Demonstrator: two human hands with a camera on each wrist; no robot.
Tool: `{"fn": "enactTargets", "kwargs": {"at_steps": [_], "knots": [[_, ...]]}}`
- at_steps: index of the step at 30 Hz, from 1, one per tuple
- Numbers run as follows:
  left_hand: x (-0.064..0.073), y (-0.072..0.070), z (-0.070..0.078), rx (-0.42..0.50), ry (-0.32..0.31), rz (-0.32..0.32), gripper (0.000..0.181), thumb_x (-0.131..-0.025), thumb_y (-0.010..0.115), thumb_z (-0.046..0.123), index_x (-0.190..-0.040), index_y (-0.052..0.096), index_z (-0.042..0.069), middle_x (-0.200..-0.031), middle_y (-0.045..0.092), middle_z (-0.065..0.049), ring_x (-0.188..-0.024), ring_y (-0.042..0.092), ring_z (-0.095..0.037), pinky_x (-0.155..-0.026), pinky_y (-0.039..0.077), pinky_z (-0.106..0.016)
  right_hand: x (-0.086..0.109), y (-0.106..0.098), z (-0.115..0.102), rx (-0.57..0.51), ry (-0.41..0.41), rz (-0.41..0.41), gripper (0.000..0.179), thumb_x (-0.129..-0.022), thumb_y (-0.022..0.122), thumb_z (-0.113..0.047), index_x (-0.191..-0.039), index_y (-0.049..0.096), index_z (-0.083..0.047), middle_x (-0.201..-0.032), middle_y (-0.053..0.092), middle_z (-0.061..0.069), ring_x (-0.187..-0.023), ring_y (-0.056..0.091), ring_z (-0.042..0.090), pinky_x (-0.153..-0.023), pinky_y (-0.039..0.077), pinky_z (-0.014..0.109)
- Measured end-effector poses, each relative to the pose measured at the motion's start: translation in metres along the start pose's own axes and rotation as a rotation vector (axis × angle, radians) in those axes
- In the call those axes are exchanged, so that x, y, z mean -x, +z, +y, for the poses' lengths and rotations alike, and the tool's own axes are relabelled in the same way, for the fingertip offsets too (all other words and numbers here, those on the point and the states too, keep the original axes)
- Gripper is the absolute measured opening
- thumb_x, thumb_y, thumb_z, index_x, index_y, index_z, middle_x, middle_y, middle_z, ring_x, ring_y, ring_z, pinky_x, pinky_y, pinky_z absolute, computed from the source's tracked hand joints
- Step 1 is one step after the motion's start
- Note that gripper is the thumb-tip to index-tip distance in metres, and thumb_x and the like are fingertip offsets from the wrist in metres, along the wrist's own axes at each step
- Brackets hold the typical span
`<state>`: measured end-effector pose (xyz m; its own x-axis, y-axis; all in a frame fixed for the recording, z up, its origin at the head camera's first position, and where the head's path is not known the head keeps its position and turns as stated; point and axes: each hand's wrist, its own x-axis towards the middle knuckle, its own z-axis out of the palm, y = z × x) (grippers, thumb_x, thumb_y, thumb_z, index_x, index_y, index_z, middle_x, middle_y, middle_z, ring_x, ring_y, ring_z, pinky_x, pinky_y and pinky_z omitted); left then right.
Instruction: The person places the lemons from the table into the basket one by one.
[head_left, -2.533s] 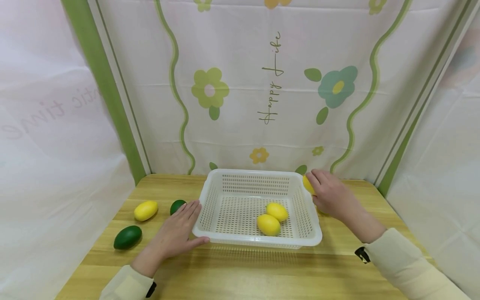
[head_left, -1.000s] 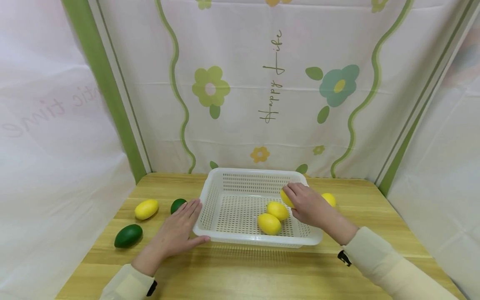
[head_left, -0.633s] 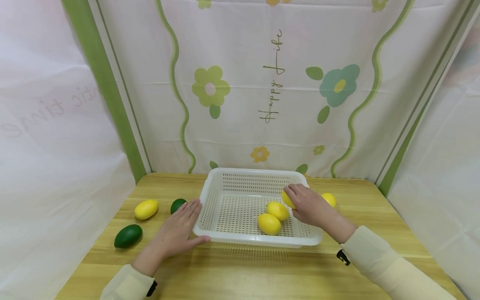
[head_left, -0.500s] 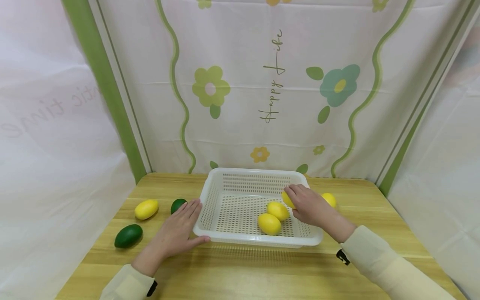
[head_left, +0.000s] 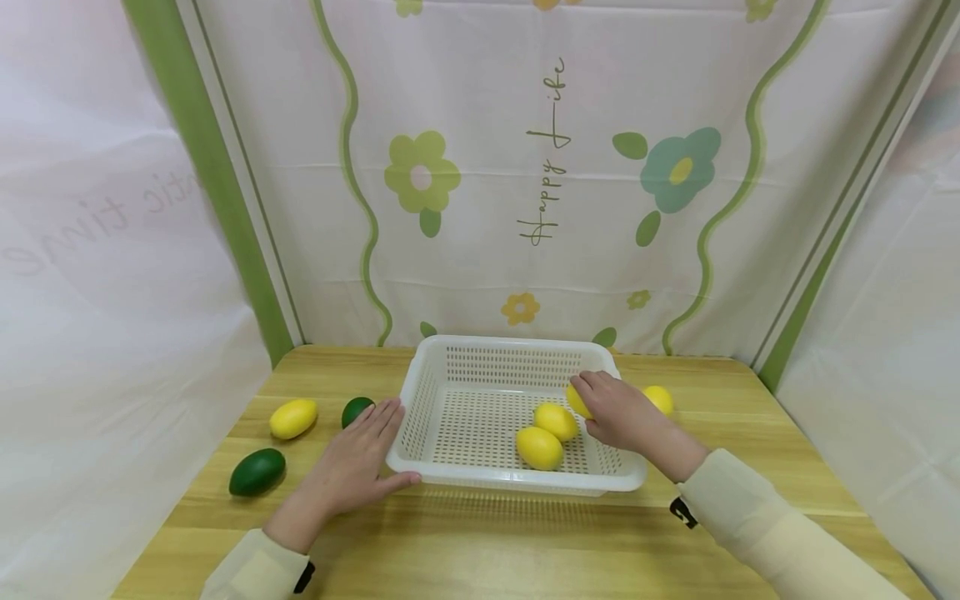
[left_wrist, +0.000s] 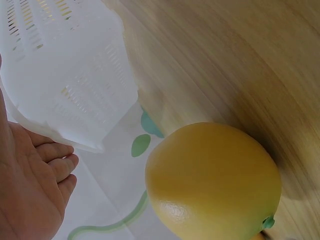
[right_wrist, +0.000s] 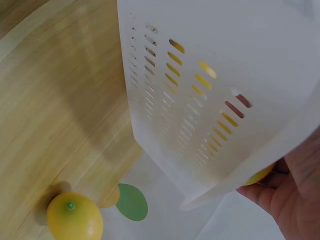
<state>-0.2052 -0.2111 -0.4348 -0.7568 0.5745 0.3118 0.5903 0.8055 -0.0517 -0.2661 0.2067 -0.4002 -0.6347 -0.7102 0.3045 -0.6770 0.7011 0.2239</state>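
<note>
A white perforated plastic basket [head_left: 517,480] stands on the wooden table, with two lemons [head_left: 538,448] side by side on its floor. My left hand [head_left: 352,462] rests against the basket's left rim, fingers extended and thumb at the front corner. Over the right side of the basket, my right hand [head_left: 618,412] grips another lemon [head_left: 579,402], partly hidden by the fingers. Through the slots of the basket wall [right_wrist: 210,100] in the right wrist view, yellow and some fingertip show. A large yellow fruit [left_wrist: 215,180] with a green stem end lies close in the left wrist view.
One more lemon [head_left: 658,400] lies on the table right of the basket. To the left lie a yellow lemon [head_left: 293,419], a dark green oval fruit [head_left: 257,472] and another green fruit [head_left: 356,410] beside my left hand. A flowered curtain [head_left: 480,167] hangs behind the table.
My right hand has carried its lemon leftward from outside the basket's right rim to inside it, then settled slightly lower. My left hand stays in place.
</note>
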Motion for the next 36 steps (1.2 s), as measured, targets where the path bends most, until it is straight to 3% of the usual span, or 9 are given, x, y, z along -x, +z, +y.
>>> {"fn": "enactTargets", "kwargs": {"at_steps": [16, 25, 31, 36], "knots": [[-0.0003, 0.0014, -0.0005, 0.005, 0.011, 0.03, 0.096, -0.089, 0.05, 0.068, -0.145, 0.036, -0.009, -0.15, 0.034, -0.025, -0.138, 0.035, -0.036, -0.113, 0.027, -0.048, -0.0011, -0.0005, 0.0008, -0.021, 0.053, -0.064, 0.054, -0.074, 0.075, -0.009, -0.121, 0.054, 0.008, -0.111, 0.06, 0.019, -0.098, 0.06, 0.034, -0.083, 0.054, 0.041], [-0.0008, -0.0001, -0.0004, 0.02, -0.002, -0.005, 0.096, -0.09, 0.049, 0.068, -0.146, 0.033, -0.008, -0.152, 0.031, -0.024, -0.139, 0.032, -0.035, -0.115, 0.024, -0.047, -0.0019, -0.0027, 0.0004, -0.041, 0.067, -0.083, 0.054, -0.074, 0.073, -0.006, -0.122, 0.053, 0.009, -0.112, 0.059, 0.02, -0.099, 0.059, 0.036, -0.083, 0.054, 0.041], [-0.0003, -0.0002, -0.0002, 0.019, 0.007, 0.017, 0.097, -0.089, 0.05, 0.068, -0.145, 0.036, -0.009, -0.151, 0.033, -0.024, -0.138, 0.033, -0.036, -0.114, 0.026, -0.048, -0.0031, -0.0021, 0.0012, -0.068, 0.09, -0.111, 0.056, -0.077, 0.074, -0.008, -0.125, 0.052, 0.01, -0.116, 0.058, 0.022, -0.104, 0.058, 0.038, -0.086, 0.053, 0.044], [-0.0002, 0.0001, -0.0003, 0.011, 0.008, 0.018, 0.098, -0.089, 0.049, 0.069, -0.145, 0.035, -0.009, -0.15, 0.033, -0.025, -0.138, 0.034, -0.037, -0.114, 0.025, -0.048, -0.0029, 0.0014, 0.0032, -0.083, 0.091, -0.097, 0.058, -0.076, 0.077, -0.009, -0.125, 0.052, 0.01, -0.117, 0.059, 0.022, -0.105, 0.058, 0.038, -0.087, 0.053, 0.045]]}}
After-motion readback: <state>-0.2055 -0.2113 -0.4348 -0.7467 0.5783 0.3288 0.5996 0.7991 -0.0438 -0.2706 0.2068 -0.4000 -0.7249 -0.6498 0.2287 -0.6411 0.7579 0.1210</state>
